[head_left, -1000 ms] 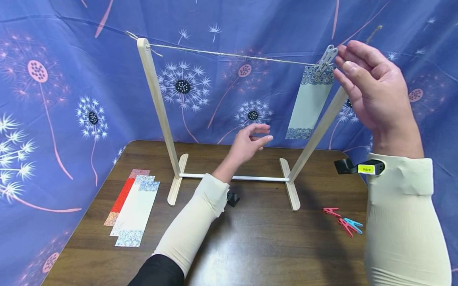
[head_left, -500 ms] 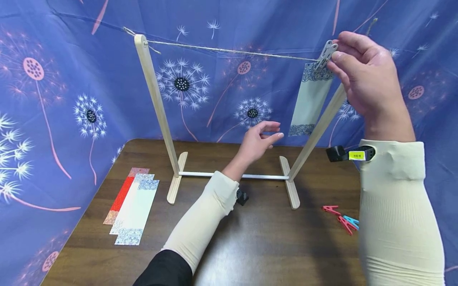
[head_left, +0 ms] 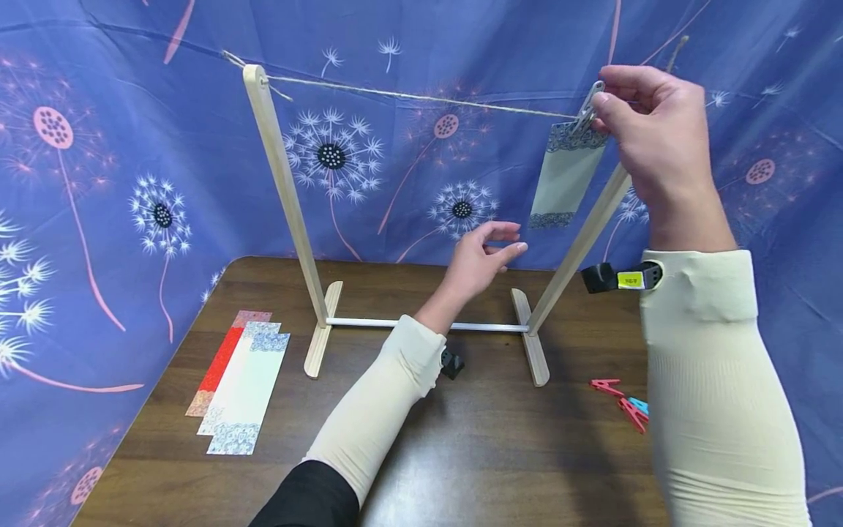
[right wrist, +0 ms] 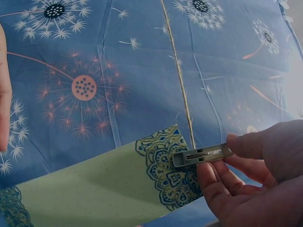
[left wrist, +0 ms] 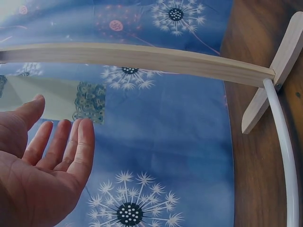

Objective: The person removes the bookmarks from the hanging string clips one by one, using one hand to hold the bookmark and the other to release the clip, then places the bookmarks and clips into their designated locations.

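My right hand [head_left: 658, 132] pinches a grey clothespin [head_left: 587, 106] at the right end of a twine line [head_left: 408, 95]. A pale paper strip [head_left: 569, 176] with blue patterned ends hangs there, tilted. In the right wrist view, the clothespin [right wrist: 203, 155] lies across the patterned top of the strip [right wrist: 104, 184], beside the twine [right wrist: 180, 75]. Thumb and fingers hold its handle end. Below and left of the strip, my left hand [head_left: 476, 260] hovers with relaxed fingers and holds nothing. The left wrist view shows that palm [left wrist: 47, 175] near the strip's lower end.
Two wooden posts [head_left: 279, 168] on feet carry the twine, joined below by a white rod [head_left: 494, 327]. Overlapping white strips [head_left: 253, 395] and a red strip [head_left: 222, 362] lie at left on the brown table [head_left: 421, 454]. Red clothespins [head_left: 634, 414] and a blue one [head_left: 639, 404] lie at right.
My right hand has moved left, from beside the clothespin to pinching it. The clothespin and hanging strip have turned and tilted. My left hand has shifted right and slightly up.
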Demonstrator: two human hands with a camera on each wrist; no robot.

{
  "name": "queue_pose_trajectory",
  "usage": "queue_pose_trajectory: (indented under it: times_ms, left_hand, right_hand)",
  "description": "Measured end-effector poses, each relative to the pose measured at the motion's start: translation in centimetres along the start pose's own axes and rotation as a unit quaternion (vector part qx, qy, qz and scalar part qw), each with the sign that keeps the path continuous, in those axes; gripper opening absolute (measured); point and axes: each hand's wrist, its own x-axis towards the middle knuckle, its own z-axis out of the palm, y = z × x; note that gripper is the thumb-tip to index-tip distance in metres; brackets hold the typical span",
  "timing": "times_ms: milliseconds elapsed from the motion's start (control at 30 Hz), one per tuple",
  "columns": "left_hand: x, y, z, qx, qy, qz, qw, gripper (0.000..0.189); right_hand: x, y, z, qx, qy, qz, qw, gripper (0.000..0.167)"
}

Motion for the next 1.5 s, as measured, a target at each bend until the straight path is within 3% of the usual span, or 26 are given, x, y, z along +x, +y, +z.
queue_pose_trajectory:
  times_ms: [200,400,500,733,1000,1267,1500]
  left_hand:
    - [0.0,0.1,-0.1,-0.013,0.024,0.000,0.9996,0.035]
    - [-0.1,0.1,-0.5,0.007,0.100,0.003,0.9950,0.036]
    - [-0.1,-0.1,-0.6,0.029,0.120,0.003,0.9923,0.038]
    - [0.1,-0.6,-0.6,0.083,0.103,0.020,0.9910,0.027]
    - [-0.2,-0.7,-0.7,0.055,0.097,0.020,0.9936,0.020]
    - [-1.1,-0.3,-0.5,0.042,0.084,0.025,0.9952,0.018]
    - [-1.9,-0.5,-0.8,0.044,0.075,0.025,0.9959,0.019]
  right_hand:
    - [0.0,-0.2,0.3,-0.004,0.018,0.015,0.9997,0.022]
    - [0.2,-0.4,0.3,0.009,0.019,0.029,0.9994,0.019]
    - [0.2,-0.4,0.2,0.020,0.018,0.034,0.9990,0.018]
    - [0.4,-0.3,-0.2,0.021,0.013,0.055,0.9982,0.018]
    - [0.1,-0.4,-0.7,0.035,0.015,0.069,0.9969,0.018]
    - [-0.1,-0.1,-1.3,0.130,0.020,0.065,0.9892,0.024]
    - [-0.3,0.6,-1.4,0.240,0.050,0.026,0.9691,0.023]
